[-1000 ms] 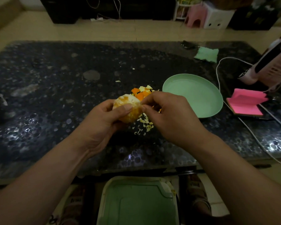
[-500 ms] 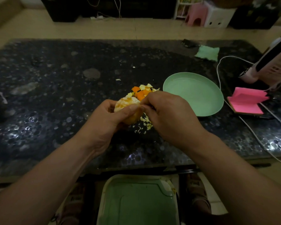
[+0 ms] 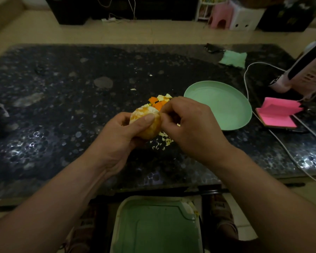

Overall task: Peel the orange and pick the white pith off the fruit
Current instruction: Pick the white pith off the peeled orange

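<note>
Orange (image 3: 141, 113), mostly bare, sits gripped in the left hand (image 3: 117, 137); right hand (image 3: 188, 125) pinches pith (image 3: 152, 111) on its right side. Pull gently, turning the orange between pinches.

The left hand (image 3: 120, 132) grips the peeled orange (image 3: 144, 121) above the table (image 3: 62, 106); the right hand (image 3: 188, 123) pinches at its upper side.

We see a dark speckled table (image 3: 62, 99) bearing a pale green plate (image 3: 217, 105) right of centre. A white cable (image 3: 246, 86) runs between the plate and a pink notepad (image 3: 279, 112). A green cloth (image 3: 233, 59) lies near the far edge. Below the near edge stands a green bin (image 3: 155, 227). On the floor beyond, we note a pink stool (image 3: 221, 15) beside a white stool (image 3: 242, 21).
</note>
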`<state>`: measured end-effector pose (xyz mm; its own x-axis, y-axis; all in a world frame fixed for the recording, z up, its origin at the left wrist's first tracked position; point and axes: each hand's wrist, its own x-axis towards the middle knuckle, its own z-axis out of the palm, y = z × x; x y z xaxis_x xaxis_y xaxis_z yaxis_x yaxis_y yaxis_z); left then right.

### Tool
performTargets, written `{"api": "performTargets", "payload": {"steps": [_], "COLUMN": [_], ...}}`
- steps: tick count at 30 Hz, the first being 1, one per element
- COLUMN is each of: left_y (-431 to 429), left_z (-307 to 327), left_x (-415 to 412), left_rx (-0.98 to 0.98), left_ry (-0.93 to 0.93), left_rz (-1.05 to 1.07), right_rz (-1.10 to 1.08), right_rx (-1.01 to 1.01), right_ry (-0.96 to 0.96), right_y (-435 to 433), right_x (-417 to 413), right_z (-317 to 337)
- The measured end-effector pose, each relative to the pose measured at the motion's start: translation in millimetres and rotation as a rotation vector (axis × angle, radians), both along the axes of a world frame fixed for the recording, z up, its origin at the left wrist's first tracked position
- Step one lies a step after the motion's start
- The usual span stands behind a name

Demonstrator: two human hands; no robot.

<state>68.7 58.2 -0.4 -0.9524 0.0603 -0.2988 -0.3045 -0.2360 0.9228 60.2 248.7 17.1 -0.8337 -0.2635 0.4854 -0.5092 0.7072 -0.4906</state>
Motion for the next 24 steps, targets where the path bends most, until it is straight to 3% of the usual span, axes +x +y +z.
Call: {"api": "performTargets", "payload": {"steps": [6,15,24], "left_y": [-3.5,-0.4,-3.3], "left_z": [-1.0,-0.3,2.8], "left_x": [-3.9,-1.3,2.8], "left_rx": [0.016,-0.067,0.021], "left_ry": [0.003,0.045,0.074], "left_rz": [-0.001,-0.008,-0.052], "right_rz": [0.045,0.038,0.05], "right_rx": [-0.005,0.124,0.0], "right_ry": [-0.089,0.013,0.038], "right_y": [6.1,3.6,2.4], "right_x": [2.6,1.4,2.6], "right_z": [4.5,3.3,8.4]}}
